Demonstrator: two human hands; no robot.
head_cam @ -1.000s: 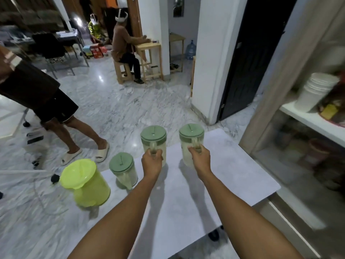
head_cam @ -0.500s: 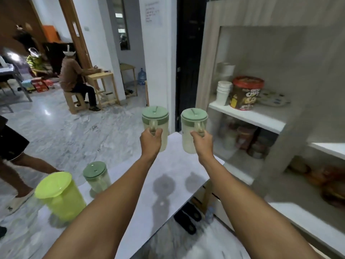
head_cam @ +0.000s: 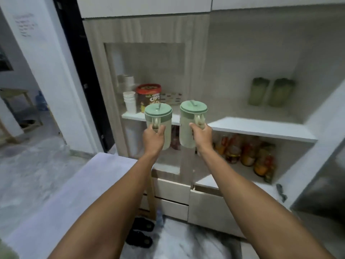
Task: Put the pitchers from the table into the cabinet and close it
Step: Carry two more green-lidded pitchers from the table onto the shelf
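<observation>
I hold two pale pitchers with green lids in the air in front of the open cabinet. My left hand (head_cam: 153, 138) grips the handle of the left pitcher (head_cam: 158, 116). My right hand (head_cam: 202, 134) grips the handle of the right pitcher (head_cam: 187, 120). Both pitchers are upright, at the height of the white middle shelf (head_cam: 261, 128). Two more green pitchers (head_cam: 270, 92) stand at the back right of that shelf. The white table (head_cam: 74, 193) lies below my left arm.
On the shelf's left end stand stacked white cups (head_cam: 129, 101) and a red-lidded brown tub (head_cam: 148, 96). Bottles and jars (head_cam: 246, 154) fill the shelf below. Drawers (head_cam: 203, 204) sit under the cabinet, black sandals (head_cam: 140, 232) lie on the floor, and a dark door panel (head_cam: 321, 186) stands at right.
My view has swung right from the table to the cabinet. Both hands have lifted the two pitchers off the table and carried them toward the middle shelf.
</observation>
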